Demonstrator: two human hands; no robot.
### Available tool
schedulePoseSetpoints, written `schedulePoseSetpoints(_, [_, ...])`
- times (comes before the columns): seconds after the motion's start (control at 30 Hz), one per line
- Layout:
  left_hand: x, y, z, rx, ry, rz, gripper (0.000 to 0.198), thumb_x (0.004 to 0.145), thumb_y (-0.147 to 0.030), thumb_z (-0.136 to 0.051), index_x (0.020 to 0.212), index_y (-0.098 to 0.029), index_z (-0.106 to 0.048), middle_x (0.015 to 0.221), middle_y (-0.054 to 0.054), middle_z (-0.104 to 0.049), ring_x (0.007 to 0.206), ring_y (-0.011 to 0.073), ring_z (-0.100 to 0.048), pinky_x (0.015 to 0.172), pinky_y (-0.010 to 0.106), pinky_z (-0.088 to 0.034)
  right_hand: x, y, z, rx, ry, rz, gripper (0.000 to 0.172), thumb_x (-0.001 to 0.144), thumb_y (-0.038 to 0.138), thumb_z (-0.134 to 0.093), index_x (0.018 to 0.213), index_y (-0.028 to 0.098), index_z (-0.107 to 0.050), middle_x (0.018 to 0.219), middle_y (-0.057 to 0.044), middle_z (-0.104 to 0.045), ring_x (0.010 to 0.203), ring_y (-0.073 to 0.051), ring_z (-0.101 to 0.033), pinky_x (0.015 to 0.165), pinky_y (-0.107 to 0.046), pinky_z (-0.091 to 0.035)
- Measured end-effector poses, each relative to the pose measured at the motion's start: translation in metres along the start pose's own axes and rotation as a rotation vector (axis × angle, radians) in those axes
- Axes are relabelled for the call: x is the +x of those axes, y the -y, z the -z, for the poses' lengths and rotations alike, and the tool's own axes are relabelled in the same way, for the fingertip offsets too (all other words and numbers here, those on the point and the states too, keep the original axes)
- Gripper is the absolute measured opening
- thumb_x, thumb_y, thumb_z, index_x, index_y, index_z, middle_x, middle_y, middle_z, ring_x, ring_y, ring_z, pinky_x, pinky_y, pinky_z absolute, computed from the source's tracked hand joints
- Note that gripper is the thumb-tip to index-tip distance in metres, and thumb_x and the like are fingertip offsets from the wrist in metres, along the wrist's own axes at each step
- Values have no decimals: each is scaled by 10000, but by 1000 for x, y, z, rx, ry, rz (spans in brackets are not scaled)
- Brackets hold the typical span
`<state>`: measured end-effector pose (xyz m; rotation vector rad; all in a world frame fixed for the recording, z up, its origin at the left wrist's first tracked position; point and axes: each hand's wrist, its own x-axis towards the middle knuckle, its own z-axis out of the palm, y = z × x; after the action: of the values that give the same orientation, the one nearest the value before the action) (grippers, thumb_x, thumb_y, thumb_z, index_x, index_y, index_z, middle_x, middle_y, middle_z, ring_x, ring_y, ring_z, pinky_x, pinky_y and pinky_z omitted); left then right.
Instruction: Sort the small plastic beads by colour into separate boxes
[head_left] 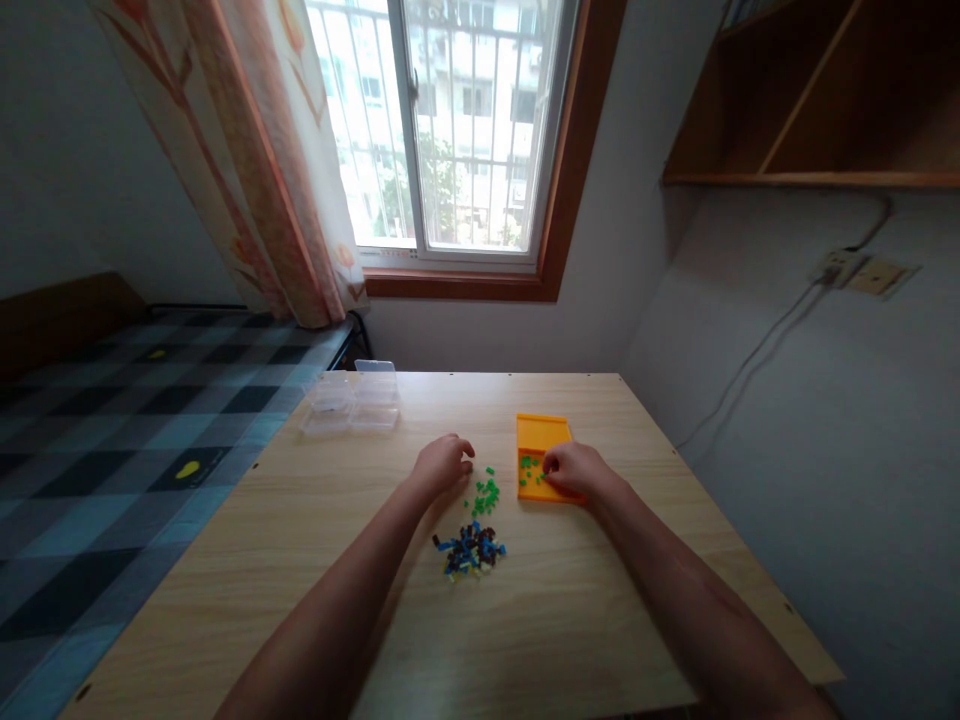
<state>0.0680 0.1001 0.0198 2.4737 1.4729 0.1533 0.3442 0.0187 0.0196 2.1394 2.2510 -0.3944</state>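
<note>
1. Currently, the right hand (579,467) curls over the orange tray (544,432), nearer the table (600,620)'s right edge than its left; cannot tell whether it pinches anything.
2. Left hand (441,466): fingers loosely parted, beside the green pieces (486,496).
3. Mixed pieces (472,549) lie nearer the front edge; clear boxes (375,416), far left corner.

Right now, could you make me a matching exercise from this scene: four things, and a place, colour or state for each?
1. right hand
2. clear boxes
3. mixed pile
4. orange tray

A. contains green pieces
B. blue, dark and pale
C. fingers at the tray
D. table's far left

Pairs: 1-C, 2-D, 3-B, 4-A
</note>
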Motion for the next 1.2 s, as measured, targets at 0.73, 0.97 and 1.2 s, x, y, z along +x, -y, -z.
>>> schedulePoseSetpoints(0.73, [-16, 1, -15, -18, -47, -44, 218, 834, -225, -624, 958, -252, -802, 1019, 74, -758, 978, 231, -685, 850, 303, -492, 29, 93, -5, -29, -78, 110, 275, 927, 362, -596, 1056, 254, -814, 1080, -94, -783, 992, -234, -709, 793, -259, -479])
schedulePoseSetpoints(0.97, [-12, -2, -15, -24, -54, -46, 224, 877, -233, -582, 900, -231, -805, 958, 98, -757, 917, 238, -688, 818, 319, -493, 31, 98, -9, -33, -86, 87, 261, 940, 355, -596, 1071, 272, -806, 1089, -73, -782, 1000, -221, -706, 805, -251, -475])
schedulePoseSetpoints(1.2, [-14, -3, -11, -64, -58, -37, 201, 861, -196, -605, 913, -238, -795, 1002, 74, -765, 967, 222, -680, 859, 306, -485, -1, 25, 18, -40, -118, -74, 278, 965, 376, -560, 1080, 281, -795, 1119, -43, -776, 1032, -197, -683, 751, -241, -448])
